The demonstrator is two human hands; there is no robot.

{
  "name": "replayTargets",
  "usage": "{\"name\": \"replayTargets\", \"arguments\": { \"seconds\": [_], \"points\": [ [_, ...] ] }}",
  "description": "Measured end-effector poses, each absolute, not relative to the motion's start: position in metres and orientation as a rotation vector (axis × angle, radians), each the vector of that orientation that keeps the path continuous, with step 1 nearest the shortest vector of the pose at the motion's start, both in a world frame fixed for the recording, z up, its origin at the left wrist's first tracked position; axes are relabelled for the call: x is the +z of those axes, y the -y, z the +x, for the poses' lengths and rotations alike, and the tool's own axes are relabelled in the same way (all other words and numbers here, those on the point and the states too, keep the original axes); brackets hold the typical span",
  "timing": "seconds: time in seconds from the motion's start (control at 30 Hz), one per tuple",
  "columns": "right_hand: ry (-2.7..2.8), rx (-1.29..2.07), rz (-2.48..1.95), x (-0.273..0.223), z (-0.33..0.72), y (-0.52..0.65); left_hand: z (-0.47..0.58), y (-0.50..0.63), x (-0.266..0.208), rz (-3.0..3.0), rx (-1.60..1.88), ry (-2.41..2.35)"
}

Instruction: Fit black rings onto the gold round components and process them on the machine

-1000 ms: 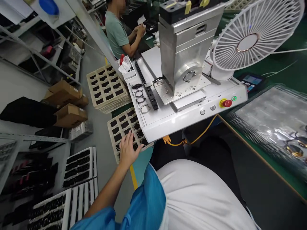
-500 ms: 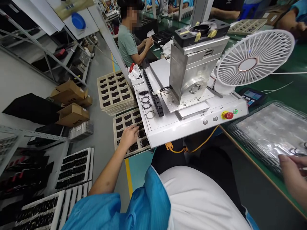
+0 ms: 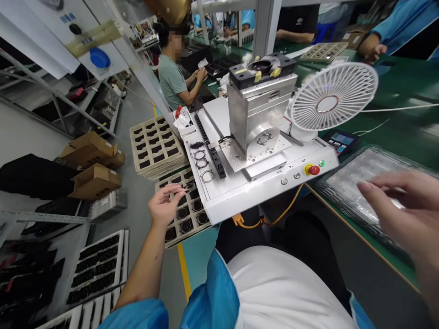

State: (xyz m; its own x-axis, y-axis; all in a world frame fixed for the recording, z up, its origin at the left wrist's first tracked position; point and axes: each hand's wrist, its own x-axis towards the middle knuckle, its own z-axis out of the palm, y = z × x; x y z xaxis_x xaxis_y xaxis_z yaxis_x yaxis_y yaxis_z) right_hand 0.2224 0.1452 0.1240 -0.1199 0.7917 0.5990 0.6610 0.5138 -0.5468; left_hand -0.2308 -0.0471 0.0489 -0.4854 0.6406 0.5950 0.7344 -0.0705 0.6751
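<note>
My left hand [image 3: 166, 204] is over the compartment tray [image 3: 161, 186] left of the white machine. Its thumb and fingers pinch the edge of a thin round ring [image 3: 190, 186]. Several dark round parts [image 3: 185, 226] sit in the tray's near compartments. On the right, my right hand [image 3: 408, 210] is smeared by motion above a stack of clear plastic trays [image 3: 350, 176]; whether anything is between its fingers I cannot make out. Three rings [image 3: 207, 176] lie on the machine's [image 3: 233, 194] left side, beside a black strip [image 3: 217, 164].
A metal block fixture [image 3: 257, 119] rises from the machine, with a white fan [image 3: 331, 103] to its right. A red button [image 3: 313, 170] is on the front panel. Stacked beige trays [image 3: 157, 148] stand at the left. A co-worker [image 3: 174, 82] sits beyond.
My left hand has risen from the tray toward the left, with the thin ring now showing in its pinch. My right hand has moved left and up over the clear trays. The view has shifted.
</note>
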Motion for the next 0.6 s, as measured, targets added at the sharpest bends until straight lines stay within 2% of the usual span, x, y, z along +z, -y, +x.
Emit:
{"name": "replayTargets", "arguments": {
  "seconds": [0.17,0.3,0.47,0.6],
  "points": [
    [1.936,0.205,-0.565,0.205,0.128,-0.212,-0.202,0.016,0.125,-1.55,-1.616,1.741],
    [2.198,0.194,-0.417,0.262,0.06,-0.277,-0.178,-0.019,0.18,-1.56,-1.526,1.548],
    [2.472,0.465,-0.257,0.294,0.019,-0.323,-0.161,-0.067,0.242,-1.681,-1.441,1.453],
    [2.337,0.565,-0.295,0.302,0.027,-0.324,-0.15,-0.13,0.28,-1.921,-1.396,1.486]
  ]
}}
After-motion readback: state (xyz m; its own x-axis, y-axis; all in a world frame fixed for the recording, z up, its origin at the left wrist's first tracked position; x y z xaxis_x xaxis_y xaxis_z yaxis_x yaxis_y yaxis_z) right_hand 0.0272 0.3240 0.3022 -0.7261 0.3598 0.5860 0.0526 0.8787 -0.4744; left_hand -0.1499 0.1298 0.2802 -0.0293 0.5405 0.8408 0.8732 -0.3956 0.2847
